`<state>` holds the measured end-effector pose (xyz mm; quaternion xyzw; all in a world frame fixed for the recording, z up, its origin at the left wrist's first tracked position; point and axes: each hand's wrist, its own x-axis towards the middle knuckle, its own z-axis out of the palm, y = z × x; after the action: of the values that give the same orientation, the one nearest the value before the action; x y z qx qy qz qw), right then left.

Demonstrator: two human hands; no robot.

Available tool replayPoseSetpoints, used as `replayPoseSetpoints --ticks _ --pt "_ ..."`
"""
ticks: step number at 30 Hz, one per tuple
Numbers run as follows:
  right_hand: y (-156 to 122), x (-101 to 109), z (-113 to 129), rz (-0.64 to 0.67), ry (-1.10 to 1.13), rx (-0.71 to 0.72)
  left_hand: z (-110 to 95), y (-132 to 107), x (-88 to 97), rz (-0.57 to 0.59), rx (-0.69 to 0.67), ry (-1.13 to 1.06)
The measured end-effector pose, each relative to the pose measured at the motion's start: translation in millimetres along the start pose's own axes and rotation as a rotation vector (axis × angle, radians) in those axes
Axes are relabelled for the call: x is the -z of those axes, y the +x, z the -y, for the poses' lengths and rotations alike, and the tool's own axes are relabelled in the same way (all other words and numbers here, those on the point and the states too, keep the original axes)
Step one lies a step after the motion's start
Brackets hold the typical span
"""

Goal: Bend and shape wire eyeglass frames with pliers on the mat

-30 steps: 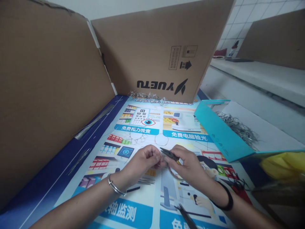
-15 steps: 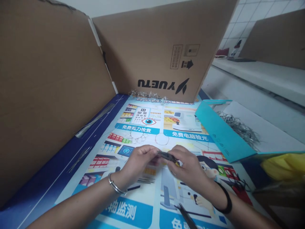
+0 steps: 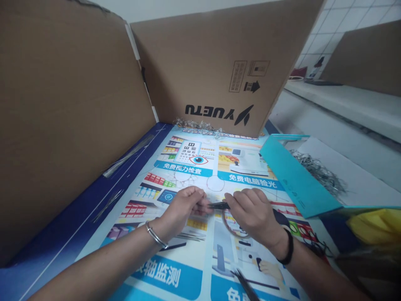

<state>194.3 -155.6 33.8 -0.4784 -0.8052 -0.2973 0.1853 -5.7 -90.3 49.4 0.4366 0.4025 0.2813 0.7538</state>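
Observation:
My right hand [image 3: 255, 213] is wrapped around a pair of pliers [image 3: 220, 205], whose dark narrow jaws point left; the palm hides the handles. At the jaw tips, the curled fingers of my left hand [image 3: 191, 205] are pinched together. Whatever lies between those fingers is too small to make out. A thin wire loop [image 3: 230, 228] hangs below the pliers, partly behind my right hand. Farther forward, a round wire ring [image 3: 215, 183] and a bent wire shape [image 3: 183, 179] lie on the printed sheet [image 3: 205, 288].
A turquoise box [image 3: 286, 179] at right holds a tangle of wire pieces [image 3: 319, 171]. Straight wires [image 3: 108, 205] lie at left. Cardboard panels [image 3: 200, 62] stand behind and left. A dark two-pronged tool [image 3: 246, 286] lies near the front. Yellow material [image 3: 372, 225] sits at right.
My right hand has turned over the pliers and moved slightly right, so their jaws now point at my left fingertips. The wire loop has come into view. The camera view has shifted slightly.

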Motion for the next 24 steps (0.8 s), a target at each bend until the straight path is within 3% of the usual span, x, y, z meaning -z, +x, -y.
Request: replayPoseSetpoints --ticks 9,24 --pt "6.3 5.3 3.9 -0.027 -0.08 0.075 1.2 -0.9 -2.3 -0.011 -0.003 0.026" --pt "5.9 4.3 5.6 -0.011 -0.054 0.067 1.3 -2.1 -2.5 0.045 0.019 0.001"
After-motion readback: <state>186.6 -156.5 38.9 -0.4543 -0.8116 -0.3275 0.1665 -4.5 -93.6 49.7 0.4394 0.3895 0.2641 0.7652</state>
